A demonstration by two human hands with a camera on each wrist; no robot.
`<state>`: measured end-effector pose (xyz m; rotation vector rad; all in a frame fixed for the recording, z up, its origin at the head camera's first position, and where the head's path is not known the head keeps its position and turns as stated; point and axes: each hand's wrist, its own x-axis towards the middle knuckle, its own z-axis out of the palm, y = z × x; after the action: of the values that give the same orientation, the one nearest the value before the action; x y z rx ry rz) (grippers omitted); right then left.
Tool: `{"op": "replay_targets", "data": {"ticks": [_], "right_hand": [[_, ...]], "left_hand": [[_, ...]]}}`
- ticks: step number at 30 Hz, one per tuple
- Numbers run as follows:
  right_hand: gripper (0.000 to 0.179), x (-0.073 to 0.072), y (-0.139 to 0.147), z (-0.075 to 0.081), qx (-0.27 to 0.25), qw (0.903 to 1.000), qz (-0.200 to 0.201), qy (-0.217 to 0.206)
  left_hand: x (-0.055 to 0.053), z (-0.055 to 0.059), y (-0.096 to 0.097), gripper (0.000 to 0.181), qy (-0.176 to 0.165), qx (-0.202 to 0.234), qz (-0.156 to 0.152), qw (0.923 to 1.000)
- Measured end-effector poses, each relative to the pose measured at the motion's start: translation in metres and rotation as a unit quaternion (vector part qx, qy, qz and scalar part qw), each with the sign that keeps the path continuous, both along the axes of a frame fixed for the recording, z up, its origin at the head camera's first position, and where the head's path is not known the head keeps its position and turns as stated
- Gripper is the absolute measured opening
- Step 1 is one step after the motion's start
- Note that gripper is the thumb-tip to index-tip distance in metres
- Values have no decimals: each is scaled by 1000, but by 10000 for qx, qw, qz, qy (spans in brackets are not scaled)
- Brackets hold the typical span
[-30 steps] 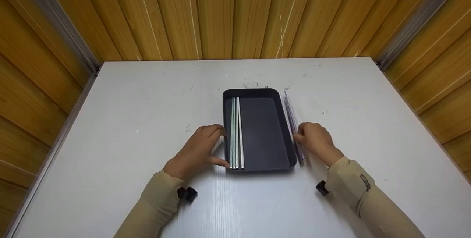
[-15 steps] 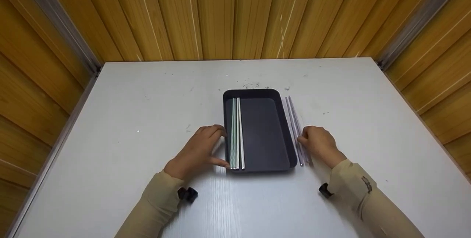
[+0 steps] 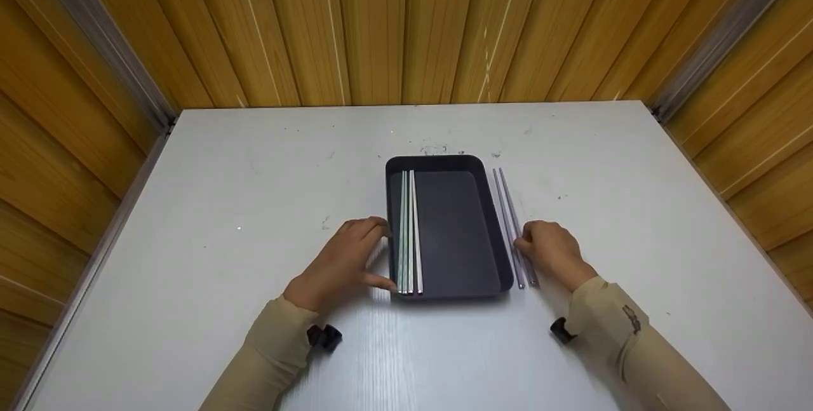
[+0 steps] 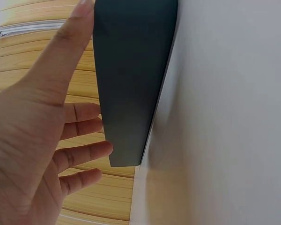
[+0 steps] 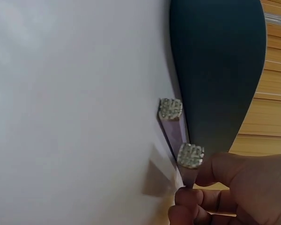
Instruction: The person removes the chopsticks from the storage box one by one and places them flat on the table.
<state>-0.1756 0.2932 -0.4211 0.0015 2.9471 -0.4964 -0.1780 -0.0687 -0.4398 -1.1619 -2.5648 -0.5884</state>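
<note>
A dark rectangular tray (image 3: pixel 454 233) lies on the table, with green chopsticks (image 3: pixel 403 233) and silver chopsticks (image 3: pixel 415 233) lengthwise along its left side. My left hand (image 3: pixel 343 258) rests against the tray's left wall with thumb and fingers spread; its thumb touches the rim near the front corner in the left wrist view. To the right of the tray, my right hand (image 3: pixel 551 249) pinches one purple chopstick (image 5: pixel 190 155) between thumb and fingers. A second purple chopstick (image 5: pixel 172 129) lies on the table beside the tray wall, partly hidden behind the held one.
The white table (image 3: pixel 273 163) reaches back to a wood-panelled wall (image 3: pixel 375 30). Similar panels and metal posts stand at both sides. A dark wrist camera (image 3: pixel 324 336) sits at my left cuff, and another wrist camera (image 3: pixel 562 330) at my right.
My right hand has shifted slightly right and toward me, and the bundled purple chopsticks now show as two separate ones. The left hand and the tray have stayed put.
</note>
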Motion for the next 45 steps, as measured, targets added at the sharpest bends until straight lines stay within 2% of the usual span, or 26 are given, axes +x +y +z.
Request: {"op": "replay_targets", "data": {"ticks": [16,33,45], "right_hand": [[21,-1,1,-1,150,9998,6,-163],[24,1,2,0,286,9993,60,-217],[25,-2,2,9,304,9993,32,-236]], "left_hand": [[0,1,0,84,-263,51,-10,9996],[0,0,1,83,-270,83,12,9996],[0,1,0,84,-180,160,-59,9997]]}}
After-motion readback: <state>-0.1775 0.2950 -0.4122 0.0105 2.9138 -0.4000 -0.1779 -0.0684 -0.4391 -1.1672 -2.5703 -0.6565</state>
